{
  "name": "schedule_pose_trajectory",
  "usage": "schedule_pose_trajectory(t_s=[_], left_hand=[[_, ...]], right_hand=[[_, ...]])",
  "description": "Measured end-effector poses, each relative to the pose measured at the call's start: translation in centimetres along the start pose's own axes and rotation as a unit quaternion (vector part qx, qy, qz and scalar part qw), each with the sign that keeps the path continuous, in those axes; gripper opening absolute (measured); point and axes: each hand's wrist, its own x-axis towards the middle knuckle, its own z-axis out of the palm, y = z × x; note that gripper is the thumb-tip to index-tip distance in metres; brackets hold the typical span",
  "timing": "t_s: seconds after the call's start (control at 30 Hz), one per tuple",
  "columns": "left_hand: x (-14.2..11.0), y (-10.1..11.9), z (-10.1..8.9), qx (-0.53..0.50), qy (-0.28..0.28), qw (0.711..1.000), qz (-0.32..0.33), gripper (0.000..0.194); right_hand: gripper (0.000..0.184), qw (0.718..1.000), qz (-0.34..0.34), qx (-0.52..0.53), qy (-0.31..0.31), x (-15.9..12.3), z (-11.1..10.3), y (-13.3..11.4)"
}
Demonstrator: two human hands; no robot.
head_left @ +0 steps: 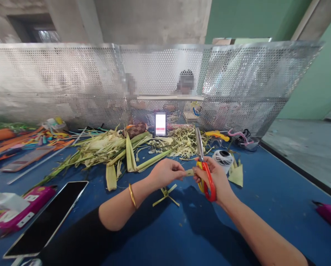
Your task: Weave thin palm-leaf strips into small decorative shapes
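Observation:
Between my two hands a short pale strip of husk leaf [189,172] is stretched. My left hand [167,172], with a gold bangle on the wrist, pinches its left end. My right hand [214,177] grips its other end between thumb and fingers. Red-and-yellow scissors [209,181] also sit in my right hand, blades pointing up and away; the blades look closed. Below my left hand, a small knotted husk piece [166,195] with several thin arms lies on the blue table. Just beyond my right hand stands a ball of white thread [223,159].
A pile of husk leaves [101,147] and a heap of shredded husk [184,142] lie ahead, before a perforated metal screen [71,81]. A large black tablet [50,218] and purple tissue pack [24,208] are at left. A yellow-handled tool [217,135] lies back right. People sit behind the screen.

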Motion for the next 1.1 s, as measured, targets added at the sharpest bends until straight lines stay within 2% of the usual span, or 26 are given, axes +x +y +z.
schedule_pose_trajectory(t_s=[0.07, 0.13, 0.3, 0.43, 0.6, 0.77, 1.1], left_hand=[[0.1, 0.0, 0.3, -0.034, -0.016, 0.999, -0.002, 0.014], [0.2, 0.2, 0.4, -0.052, -0.005, 0.999, -0.005, 0.015], [0.3, 0.8, -0.5, -0.107, 0.1, 0.988, -0.053, 0.017], [0.4, 0.9, -1.5, -0.172, 0.159, 0.969, -0.08, 0.021], [0.9, 0.4, -2.0, -0.247, 0.198, 0.942, -0.112, 0.018], [1.0, 0.4, -1.9, -0.263, 0.185, 0.938, -0.127, 0.017], [0.8, 0.4, -1.6, -0.236, 0.158, 0.951, -0.123, 0.02]], right_hand=[[0.048, 1.0, -0.005, 0.001, -0.004, 0.0, 0.0, -0.1], [0.048, 1.0, -0.016, -0.015, -0.007, 0.0, -0.1, -0.3], [0.048, 0.987, -0.067, -0.143, -0.01, 0.8, -1.4, -0.7], [0.049, 0.959, -0.104, -0.256, -0.057, 1.1, -2.4, -0.4], [0.043, 0.902, -0.11, -0.405, -0.101, 0.7, -2.3, -0.6], [0.037, 0.875, -0.114, -0.458, -0.11, 0.2, -1.7, -1.2], [0.041, 0.873, -0.108, -0.465, -0.103, 0.5, -1.8, -1.1]])
